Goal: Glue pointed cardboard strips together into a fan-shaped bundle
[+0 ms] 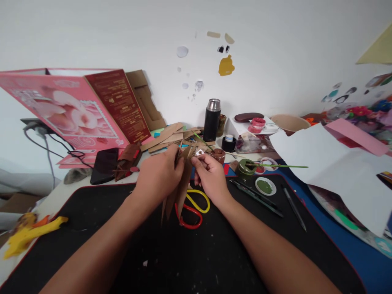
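My left hand (161, 169) is closed around several thin cardboard strips (184, 179), which hang down at a slant over the black mat. My right hand (214, 177) is pinched, its thumb tip close against the upper edge of the strips. Just above those fingertips shows a small white piece with a brown spot (200, 152); whether the fingers hold it or the cardboard I cannot tell. Below and between the hands lie scissors (199, 201) with one yellow and one red handle loop, their blades hidden behind the cardboard.
Behind the hands are loose cardboard scraps (167, 136) and a black thermos (212, 120). A green paint jar (246, 168) with a brush, a paint lid (265, 186) and pens (257, 198) are to the right. A phone (104, 165) and pink box (76, 114) stand left.
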`<state>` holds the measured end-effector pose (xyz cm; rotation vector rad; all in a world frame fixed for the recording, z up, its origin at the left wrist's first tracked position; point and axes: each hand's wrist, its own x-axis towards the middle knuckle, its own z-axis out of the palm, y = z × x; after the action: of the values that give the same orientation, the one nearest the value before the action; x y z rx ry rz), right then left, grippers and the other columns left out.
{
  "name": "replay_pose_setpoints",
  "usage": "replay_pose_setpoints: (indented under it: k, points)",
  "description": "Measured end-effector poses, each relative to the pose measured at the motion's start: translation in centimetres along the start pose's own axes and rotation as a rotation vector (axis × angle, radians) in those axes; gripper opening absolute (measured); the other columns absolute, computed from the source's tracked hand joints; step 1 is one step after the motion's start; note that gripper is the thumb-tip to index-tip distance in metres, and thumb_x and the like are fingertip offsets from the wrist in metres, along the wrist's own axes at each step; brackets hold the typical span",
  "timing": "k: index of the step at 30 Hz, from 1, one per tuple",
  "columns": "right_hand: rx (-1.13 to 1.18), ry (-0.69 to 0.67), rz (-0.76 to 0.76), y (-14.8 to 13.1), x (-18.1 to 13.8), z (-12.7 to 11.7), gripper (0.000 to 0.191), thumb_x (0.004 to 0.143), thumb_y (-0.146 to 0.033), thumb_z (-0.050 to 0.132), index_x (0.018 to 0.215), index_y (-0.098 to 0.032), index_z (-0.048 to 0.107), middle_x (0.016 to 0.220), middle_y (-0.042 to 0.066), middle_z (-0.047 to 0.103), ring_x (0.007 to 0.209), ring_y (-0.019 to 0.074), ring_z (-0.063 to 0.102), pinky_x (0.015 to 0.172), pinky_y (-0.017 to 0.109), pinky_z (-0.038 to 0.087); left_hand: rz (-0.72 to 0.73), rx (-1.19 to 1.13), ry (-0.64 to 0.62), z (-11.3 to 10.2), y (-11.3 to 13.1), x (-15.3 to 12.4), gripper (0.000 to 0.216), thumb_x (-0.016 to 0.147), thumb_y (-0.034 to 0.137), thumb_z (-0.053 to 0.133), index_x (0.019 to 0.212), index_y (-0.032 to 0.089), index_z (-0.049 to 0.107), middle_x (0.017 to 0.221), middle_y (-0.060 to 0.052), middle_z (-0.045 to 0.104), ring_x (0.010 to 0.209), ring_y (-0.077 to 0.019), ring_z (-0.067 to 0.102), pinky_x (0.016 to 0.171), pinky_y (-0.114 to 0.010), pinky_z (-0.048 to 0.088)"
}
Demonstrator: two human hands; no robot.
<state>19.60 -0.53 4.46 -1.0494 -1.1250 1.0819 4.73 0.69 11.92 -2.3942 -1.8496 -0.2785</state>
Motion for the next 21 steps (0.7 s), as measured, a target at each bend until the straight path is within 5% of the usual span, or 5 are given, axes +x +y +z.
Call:
replay_pose_setpoints:
  k: [21]
  points:
    - [-0.227,-0.069,-0.129,0.85,-0.51,-0.16,0.024,0.104,-0.045,0.063,0.090,-0.026,0.063,0.063,-0.004,0.062,0.051,0.0154,0.059,0.051,0.027,0.045,-0.001,-0.057,0.008,-0.21,-0.19,-0.22,0.026,0.104,0.037,0.049,0.100,0.021,0.069,0.086,-0.011,0.077,0.079,-0.0297,0.071,0.062,-0.035,0.034]
